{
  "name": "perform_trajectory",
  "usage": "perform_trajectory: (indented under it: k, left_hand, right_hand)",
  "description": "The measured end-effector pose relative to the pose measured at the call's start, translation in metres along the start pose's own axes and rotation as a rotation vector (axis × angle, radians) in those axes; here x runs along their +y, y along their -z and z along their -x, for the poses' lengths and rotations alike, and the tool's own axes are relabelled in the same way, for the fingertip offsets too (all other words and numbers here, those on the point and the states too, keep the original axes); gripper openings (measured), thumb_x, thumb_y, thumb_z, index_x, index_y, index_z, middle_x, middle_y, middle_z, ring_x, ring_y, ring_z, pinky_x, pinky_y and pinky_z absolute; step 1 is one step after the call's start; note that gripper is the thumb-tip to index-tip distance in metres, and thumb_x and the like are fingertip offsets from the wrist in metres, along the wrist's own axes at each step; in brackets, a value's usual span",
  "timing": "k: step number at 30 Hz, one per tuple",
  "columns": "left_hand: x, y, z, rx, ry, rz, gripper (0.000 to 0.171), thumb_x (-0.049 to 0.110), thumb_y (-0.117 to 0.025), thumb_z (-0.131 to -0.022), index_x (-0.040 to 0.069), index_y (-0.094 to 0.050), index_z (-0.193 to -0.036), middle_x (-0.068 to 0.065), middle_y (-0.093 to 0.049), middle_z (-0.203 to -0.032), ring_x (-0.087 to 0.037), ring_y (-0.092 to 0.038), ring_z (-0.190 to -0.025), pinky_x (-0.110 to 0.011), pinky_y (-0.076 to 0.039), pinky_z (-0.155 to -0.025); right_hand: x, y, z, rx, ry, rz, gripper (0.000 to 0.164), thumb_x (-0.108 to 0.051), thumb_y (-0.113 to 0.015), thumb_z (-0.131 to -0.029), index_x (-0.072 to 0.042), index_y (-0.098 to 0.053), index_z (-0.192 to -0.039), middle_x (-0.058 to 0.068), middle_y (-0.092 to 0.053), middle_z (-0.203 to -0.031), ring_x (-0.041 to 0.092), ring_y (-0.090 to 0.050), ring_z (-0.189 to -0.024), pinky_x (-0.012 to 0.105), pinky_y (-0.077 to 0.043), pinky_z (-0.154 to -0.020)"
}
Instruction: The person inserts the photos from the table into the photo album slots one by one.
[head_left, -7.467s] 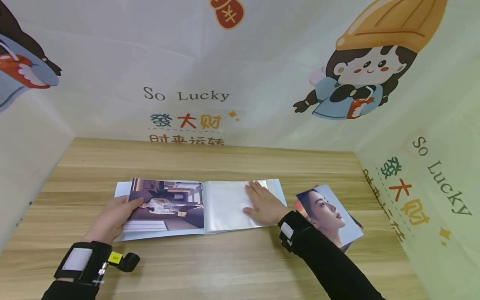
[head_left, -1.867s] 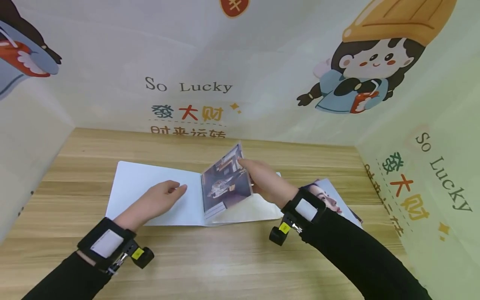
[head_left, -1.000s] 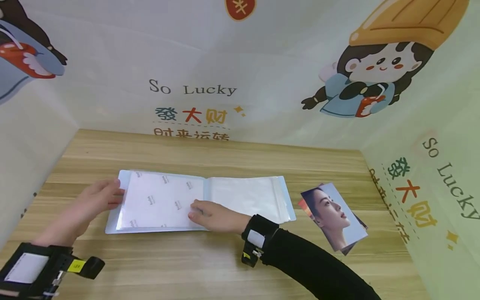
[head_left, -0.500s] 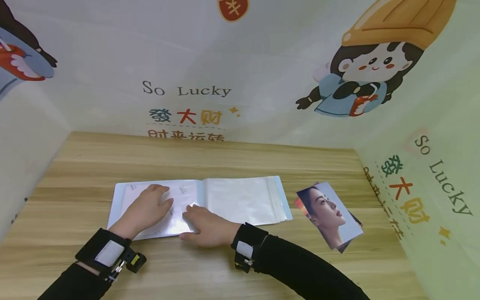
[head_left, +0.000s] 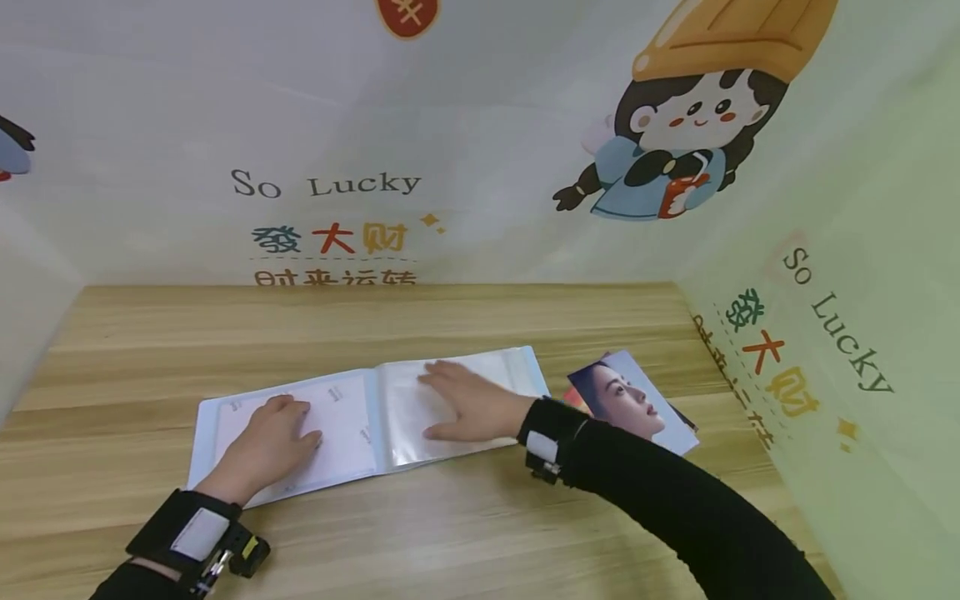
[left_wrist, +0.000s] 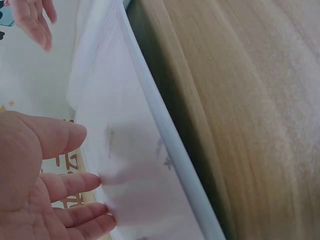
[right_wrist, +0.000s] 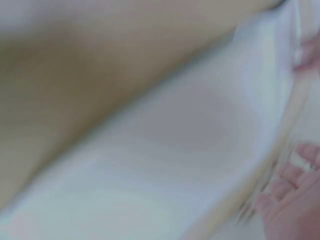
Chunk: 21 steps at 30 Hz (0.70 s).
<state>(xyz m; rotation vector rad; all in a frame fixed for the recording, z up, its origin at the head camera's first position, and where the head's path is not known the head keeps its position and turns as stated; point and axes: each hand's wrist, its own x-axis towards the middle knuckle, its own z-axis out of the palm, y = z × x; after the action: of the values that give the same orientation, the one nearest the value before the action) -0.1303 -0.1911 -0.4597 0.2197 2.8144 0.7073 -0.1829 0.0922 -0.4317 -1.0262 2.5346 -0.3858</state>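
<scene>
An open photo album with pale blue covers lies on the wooden table. Its left page shows a white sheet with small printed marks, like the back of a photo print; its right page is a blank, glossy sleeve. My left hand rests on the left page, fingers extended; the left wrist view shows its fingertips at the page. Over the right sleeve my right hand is spread, thumb apart. The right wrist view is blurred. To the right lies a small stack of photos, a portrait on top, partly covered by my right forearm.
A pale printed backdrop stands behind the table and along both sides. The photo stack sits between the album and the right-hand side panel.
The sleeve with the room photo was lifted rightward, then the left page showed a white printed back. Most recently my right hand moved from the left page to the right sleeve.
</scene>
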Motion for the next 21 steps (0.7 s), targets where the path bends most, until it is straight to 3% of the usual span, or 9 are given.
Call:
perform_trajectory:
  k: [7,10,16,21]
  left_hand:
    - [-0.003,-0.005,0.001,-0.002,0.0,-0.007,0.051,0.019,-0.059,-0.084,-0.016,-0.047,-0.12,-0.039,-0.035,-0.126,-0.054,-0.033,-0.116,-0.063,-0.03,-0.092]
    - [-0.006,-0.006,0.002,-0.004,0.002,-0.012,0.052,0.02,-0.059,-0.085,-0.016,-0.047,-0.12,-0.04,-0.034,-0.126,-0.055,-0.033,-0.115,-0.063,-0.03,-0.091]
    - [-0.008,-0.005,0.001,-0.014,-0.002,-0.009,0.054,0.021,-0.06,-0.085,-0.016,-0.046,-0.121,-0.04,-0.033,-0.127,-0.055,-0.032,-0.115,-0.064,-0.03,-0.09]
    - [-0.008,-0.005,-0.001,-0.023,-0.005,-0.002,0.054,0.021,-0.06,-0.084,-0.016,-0.046,-0.121,-0.04,-0.033,-0.128,-0.055,-0.032,-0.116,-0.064,-0.03,-0.091]
  right_hand:
    - [0.113,0.046,0.05,0.176,-0.514,-0.08,0.106,-0.043,-0.071,-0.074,0.007,-0.006,-0.142,0.029,-0.008,-0.146,0.042,-0.004,-0.134,0.05,-0.012,-0.108]
    - [0.152,0.053,0.08,0.214,-0.665,-0.097,0.11,-0.045,-0.07,-0.073,0.013,-0.004,-0.139,0.037,-0.008,-0.141,0.049,-0.005,-0.13,0.055,-0.012,-0.105]
    - [0.205,0.047,0.136,0.116,-0.934,-0.169,0.125,-0.061,-0.068,-0.066,0.017,0.001,-0.136,0.041,-0.007,-0.138,0.054,-0.01,-0.126,0.061,-0.019,-0.1]
    - [0.22,0.029,0.156,-0.013,-1.007,-0.146,0.135,-0.077,-0.06,-0.059,0.022,-0.005,-0.133,0.042,-0.012,-0.136,0.057,-0.019,-0.123,0.061,-0.025,-0.097]
